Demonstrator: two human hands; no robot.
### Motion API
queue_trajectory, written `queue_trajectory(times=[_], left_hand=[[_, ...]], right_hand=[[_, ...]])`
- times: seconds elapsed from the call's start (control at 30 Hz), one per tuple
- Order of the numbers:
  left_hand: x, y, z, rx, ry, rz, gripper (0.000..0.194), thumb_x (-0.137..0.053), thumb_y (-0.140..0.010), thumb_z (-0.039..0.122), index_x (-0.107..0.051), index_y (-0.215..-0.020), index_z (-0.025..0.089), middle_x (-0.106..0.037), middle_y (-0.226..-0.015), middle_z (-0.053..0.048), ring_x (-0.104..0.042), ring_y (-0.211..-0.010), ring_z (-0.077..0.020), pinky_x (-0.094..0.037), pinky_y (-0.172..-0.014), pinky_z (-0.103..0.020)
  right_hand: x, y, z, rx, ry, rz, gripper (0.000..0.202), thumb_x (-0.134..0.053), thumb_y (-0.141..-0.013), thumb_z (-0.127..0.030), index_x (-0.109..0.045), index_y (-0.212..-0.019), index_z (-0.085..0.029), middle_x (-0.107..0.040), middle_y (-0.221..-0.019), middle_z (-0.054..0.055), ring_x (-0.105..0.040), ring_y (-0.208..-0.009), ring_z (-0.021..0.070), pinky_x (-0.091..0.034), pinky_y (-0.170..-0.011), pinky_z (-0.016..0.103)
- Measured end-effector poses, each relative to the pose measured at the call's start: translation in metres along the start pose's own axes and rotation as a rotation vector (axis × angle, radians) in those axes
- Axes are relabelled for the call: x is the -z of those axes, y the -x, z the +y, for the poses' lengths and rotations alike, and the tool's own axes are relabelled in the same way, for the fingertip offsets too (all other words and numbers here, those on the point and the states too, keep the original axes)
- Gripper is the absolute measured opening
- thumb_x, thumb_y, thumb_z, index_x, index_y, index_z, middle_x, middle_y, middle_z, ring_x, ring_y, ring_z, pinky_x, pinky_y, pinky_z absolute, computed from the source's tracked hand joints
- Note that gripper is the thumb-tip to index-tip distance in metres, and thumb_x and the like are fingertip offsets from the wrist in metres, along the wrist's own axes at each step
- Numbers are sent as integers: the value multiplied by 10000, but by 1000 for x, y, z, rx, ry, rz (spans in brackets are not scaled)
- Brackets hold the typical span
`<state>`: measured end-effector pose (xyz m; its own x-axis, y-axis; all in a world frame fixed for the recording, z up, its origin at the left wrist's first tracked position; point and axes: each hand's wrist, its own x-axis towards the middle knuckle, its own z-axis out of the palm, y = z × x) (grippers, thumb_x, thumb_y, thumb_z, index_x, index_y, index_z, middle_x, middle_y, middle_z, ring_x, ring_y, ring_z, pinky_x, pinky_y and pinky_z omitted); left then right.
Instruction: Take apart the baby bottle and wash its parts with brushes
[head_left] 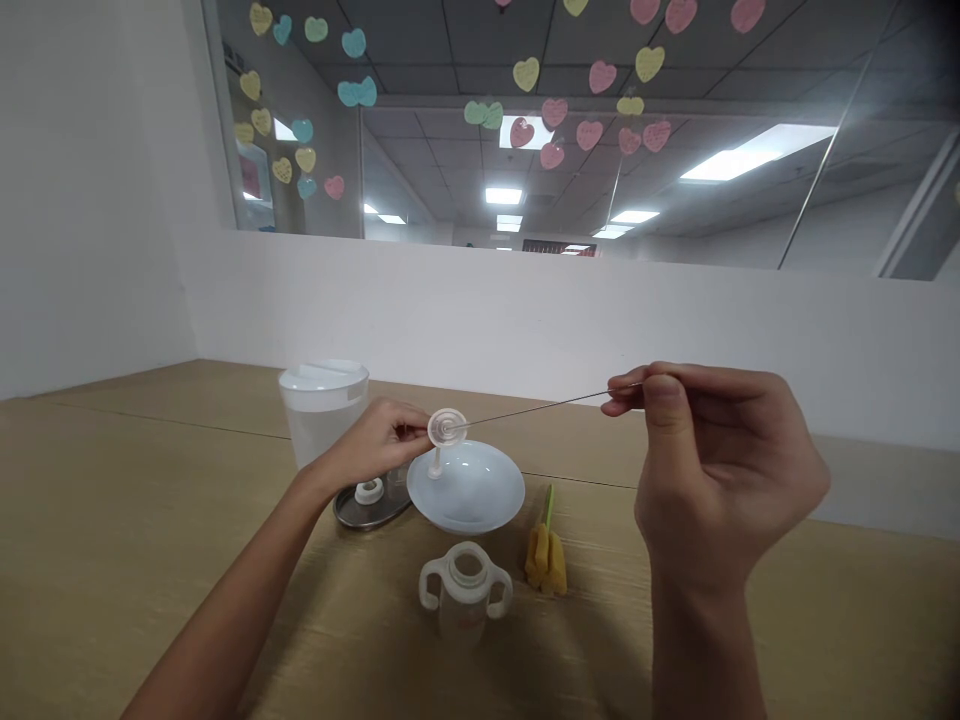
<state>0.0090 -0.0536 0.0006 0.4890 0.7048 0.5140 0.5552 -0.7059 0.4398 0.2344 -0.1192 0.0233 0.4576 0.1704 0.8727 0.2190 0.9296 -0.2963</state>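
Note:
My left hand (394, 435) pinches a small round silicone straw top (447, 427), pale with ring-shaped ridges, its short stem hanging over the bowl. Between the thumb and fingers of my right hand (712, 460) is one end of a thin metal wire (536, 407). The wire runs left, slanting slightly down, and its far end meets the middle of the straw top; whether bristles sit inside is hidden. Below both hands, a white bowl (491, 490) stands on the table. Nearer to me is an uncapped, two-handled baby bottle (463, 600), upright.
A yellow sponge brush (546, 560) with a green handle lies right of the bottle. On the left, a dark metal tray (375, 517) bears a white ring (369, 491). A lidded white pitcher (319, 405) stands behind my left hand, near the wall (487, 320).

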Motion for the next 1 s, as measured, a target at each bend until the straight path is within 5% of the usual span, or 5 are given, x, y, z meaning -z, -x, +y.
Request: queue_trajectory(times=[0.2, 0.43, 1.0], left_hand=[[1, 0, 1, 12, 13, -12, 327, -498, -842, 337, -648, -653, 116, -447, -527, 19, -347, -524, -87, -257, -476, -206], [2, 0, 3, 40, 22, 14, 249, -554, -826, 330, -736, -837, 160, -705, -767, -52, -546, -625, -128, -388, -534, -203], [3, -2, 5, 41, 35, 16, 242, -563, -817, 317, -748, -805, 161, -718, -770, -55, -575, -639, -140, -404, -539, -214]], right_hand=[[0, 0, -1, 20, 30, 20, 31, -623, -794, -176, -595, -784, -182, -621, -710, -3, -632, -625, 144, -549, -554, 318], [-1, 0, -3, 32, 27, 29, 51, -623, -788, -149, -593, -794, -190, -611, -700, -1, -630, -632, 147, -548, -536, 313], [-1, 1, -4, 43, 42, 36, 34, -624, -792, -172, -596, -784, -190, -610, -682, -2, -634, -619, 151, -552, -514, 313]])
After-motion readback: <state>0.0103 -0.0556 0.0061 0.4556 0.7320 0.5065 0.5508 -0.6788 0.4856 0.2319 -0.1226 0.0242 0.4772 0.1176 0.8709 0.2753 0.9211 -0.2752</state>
